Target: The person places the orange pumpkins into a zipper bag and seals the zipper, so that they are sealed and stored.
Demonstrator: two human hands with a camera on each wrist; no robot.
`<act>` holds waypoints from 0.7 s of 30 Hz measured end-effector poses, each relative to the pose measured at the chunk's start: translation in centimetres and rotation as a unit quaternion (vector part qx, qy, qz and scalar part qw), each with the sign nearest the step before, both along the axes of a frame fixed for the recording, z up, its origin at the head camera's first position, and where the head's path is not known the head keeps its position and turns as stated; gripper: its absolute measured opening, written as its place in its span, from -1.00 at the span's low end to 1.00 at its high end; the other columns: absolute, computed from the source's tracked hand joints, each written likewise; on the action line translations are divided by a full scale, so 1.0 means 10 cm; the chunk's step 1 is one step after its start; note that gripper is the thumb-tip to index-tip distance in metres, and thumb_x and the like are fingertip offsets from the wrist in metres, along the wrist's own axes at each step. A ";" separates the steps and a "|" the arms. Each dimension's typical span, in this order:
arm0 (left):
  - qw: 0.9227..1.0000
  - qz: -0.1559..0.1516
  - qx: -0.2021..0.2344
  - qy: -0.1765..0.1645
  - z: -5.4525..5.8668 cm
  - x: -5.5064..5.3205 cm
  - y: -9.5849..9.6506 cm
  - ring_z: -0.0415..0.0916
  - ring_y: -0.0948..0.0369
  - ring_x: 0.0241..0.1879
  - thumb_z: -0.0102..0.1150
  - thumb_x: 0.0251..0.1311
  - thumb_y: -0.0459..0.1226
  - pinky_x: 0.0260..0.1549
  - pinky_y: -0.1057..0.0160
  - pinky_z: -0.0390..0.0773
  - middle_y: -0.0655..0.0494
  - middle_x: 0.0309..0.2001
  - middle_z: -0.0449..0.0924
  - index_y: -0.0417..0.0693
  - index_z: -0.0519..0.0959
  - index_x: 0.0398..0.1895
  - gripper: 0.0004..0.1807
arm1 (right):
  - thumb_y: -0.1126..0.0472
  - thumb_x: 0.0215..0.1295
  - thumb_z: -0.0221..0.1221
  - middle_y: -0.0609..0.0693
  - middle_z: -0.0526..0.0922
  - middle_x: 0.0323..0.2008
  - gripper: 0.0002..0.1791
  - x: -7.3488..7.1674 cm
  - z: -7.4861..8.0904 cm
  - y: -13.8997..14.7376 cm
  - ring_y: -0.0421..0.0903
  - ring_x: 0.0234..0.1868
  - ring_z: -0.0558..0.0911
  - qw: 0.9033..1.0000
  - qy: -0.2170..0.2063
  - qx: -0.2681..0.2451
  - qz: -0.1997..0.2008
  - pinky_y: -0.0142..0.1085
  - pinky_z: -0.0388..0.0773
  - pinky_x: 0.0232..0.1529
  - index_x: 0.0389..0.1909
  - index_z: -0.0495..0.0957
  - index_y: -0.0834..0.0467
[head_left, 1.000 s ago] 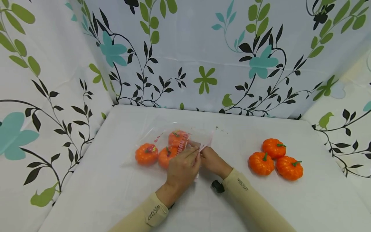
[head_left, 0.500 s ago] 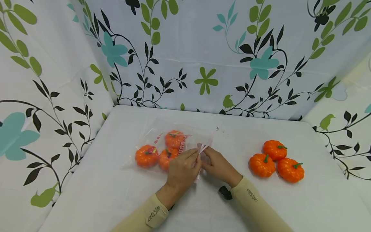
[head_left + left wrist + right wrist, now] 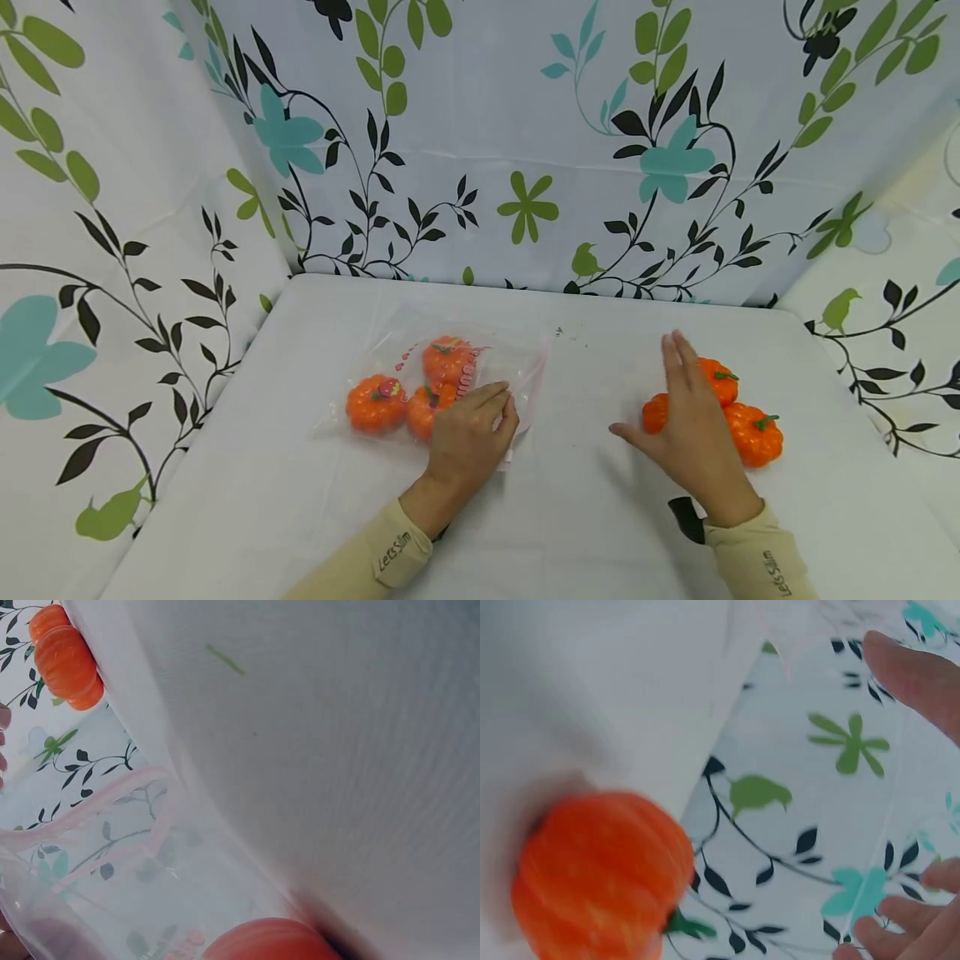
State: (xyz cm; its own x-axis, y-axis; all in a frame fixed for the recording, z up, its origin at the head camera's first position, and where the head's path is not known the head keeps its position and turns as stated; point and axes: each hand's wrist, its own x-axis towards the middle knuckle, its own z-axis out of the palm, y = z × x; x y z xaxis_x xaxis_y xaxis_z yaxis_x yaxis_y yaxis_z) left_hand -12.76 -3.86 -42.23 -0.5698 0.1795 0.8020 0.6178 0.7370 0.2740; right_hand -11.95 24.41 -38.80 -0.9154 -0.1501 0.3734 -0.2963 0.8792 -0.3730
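A clear plastic bag (image 3: 491,333) with pink print and a pink-edged mouth lies left of centre in the head view. Inside it are three orange toy pumpkins (image 3: 375,404). My left hand (image 3: 467,437) pinches the bag near its mouth, which gapes in the left wrist view as a pink-rimmed opening (image 3: 82,810). To the right, my right hand (image 3: 701,446) is spread above three loose pumpkins (image 3: 756,435), thumb apart from the fingers, holding nothing. It partly hides two of them. One pumpkin (image 3: 600,877) with a green stem shows close beside it in the right wrist view.
Both groups of pumpkins lie on a table covered with a white cloth (image 3: 570,533). Patterned curtains (image 3: 442,142) with leaves and flowers rise behind the table and at both sides. Small dark marks (image 3: 558,332) dot the cloth behind the bag.
My right hand has let go of the bag's mouth and moved right, over the loose pumpkins, with its fingers spread. My left hand has stayed at the bag.
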 end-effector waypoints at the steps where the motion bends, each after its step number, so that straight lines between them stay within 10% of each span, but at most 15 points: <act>1: 1.000 0.000 0.001 0.001 0.00 0.00 0.00 0.76 0.10 -0.26 0.40 0.03 -0.41 -0.23 0.18 0.70 -0.03 -0.26 0.77 -0.26 0.79 -0.34 -0.88 | -0.10 -0.18 0.63 0.19 -0.13 0.60 0.52 0.02 0.04 0.05 0.33 0.51 0.07 1.000 -0.006 -0.010 -0.020 0.37 0.24 0.25 0.63 -0.23 0.17; 7: 1.000 0.004 0.000 0.001 -0.01 -0.01 0.00 0.76 0.10 -0.27 0.40 0.04 -0.40 -0.24 0.18 0.71 -0.03 -0.27 0.78 -0.25 0.79 -0.35 -0.89 | -0.24 -0.06 0.52 0.44 -0.10 0.53 0.53 0.13 0.10 0.25 0.53 0.34 0.20 0.988 -0.094 -0.042 -0.112 0.45 0.28 0.14 0.58 -0.37 0.33; 21: 1.000 0.009 -0.010 -0.002 -0.01 0.01 -0.01 0.76 0.11 -0.27 0.40 0.04 -0.39 -0.23 0.18 0.70 -0.03 -0.27 0.78 -0.23 0.79 -0.37 -0.90 | -0.32 0.02 0.43 0.60 0.25 0.27 0.32 0.17 -0.17 0.39 0.48 0.18 0.34 0.969 -0.209 0.024 -0.127 0.42 0.37 0.08 0.43 0.04 0.56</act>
State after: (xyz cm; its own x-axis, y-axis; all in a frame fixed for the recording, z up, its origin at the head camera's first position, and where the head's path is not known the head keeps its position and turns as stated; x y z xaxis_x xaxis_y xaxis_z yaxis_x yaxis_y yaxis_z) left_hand -12.70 -3.93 -42.38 -0.5764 0.1858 0.7958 0.6034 0.7535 0.2611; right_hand -10.29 28.32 -40.48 -0.9950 0.0920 -0.0392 0.0999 0.9236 -0.3701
